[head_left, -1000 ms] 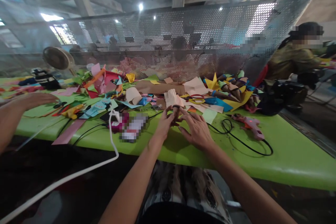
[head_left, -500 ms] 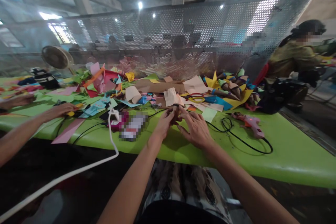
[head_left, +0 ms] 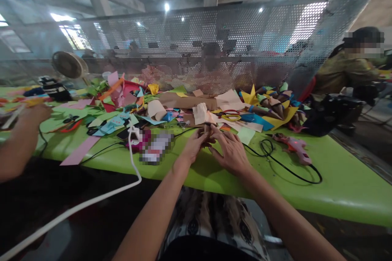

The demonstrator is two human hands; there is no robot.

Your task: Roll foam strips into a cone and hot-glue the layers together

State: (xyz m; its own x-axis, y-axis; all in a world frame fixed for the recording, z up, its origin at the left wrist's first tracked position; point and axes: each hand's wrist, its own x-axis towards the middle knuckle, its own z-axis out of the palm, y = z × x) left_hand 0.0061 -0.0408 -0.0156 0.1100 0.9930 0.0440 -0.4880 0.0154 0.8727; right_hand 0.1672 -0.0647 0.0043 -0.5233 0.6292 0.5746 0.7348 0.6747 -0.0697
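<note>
Over the front of the green table (head_left: 343,187), both my hands meet around a small brown paper piece (head_left: 208,126) with a dark upper edge. My left hand (head_left: 193,147) is closed on its left side. From the right, my right hand (head_left: 230,150) presses its thumb and index finger against the same piece, the other fingers loosely bent. Most of the piece is hidden by my fingers. Just behind it stands a crumpled cream paper (head_left: 200,113). A pink hot glue gun (head_left: 295,149) with a lit red light lies to the right, its black cord looping toward me.
A blurred phone (head_left: 157,148), a magenta power strip (head_left: 141,143) and a white cable (head_left: 101,193) lie left. Scissors (head_left: 231,115), coloured paper scraps and brown paper cones (head_left: 271,106) crowd the back. A co-worker's arm (head_left: 23,138) reaches in at left; a mesh screen (head_left: 183,49) stands behind.
My hands keep nearly the same hold on the brown paper. The co-worker's hand at left has moved away from the orange-handled tool, further left. The view has shifted slightly.
</note>
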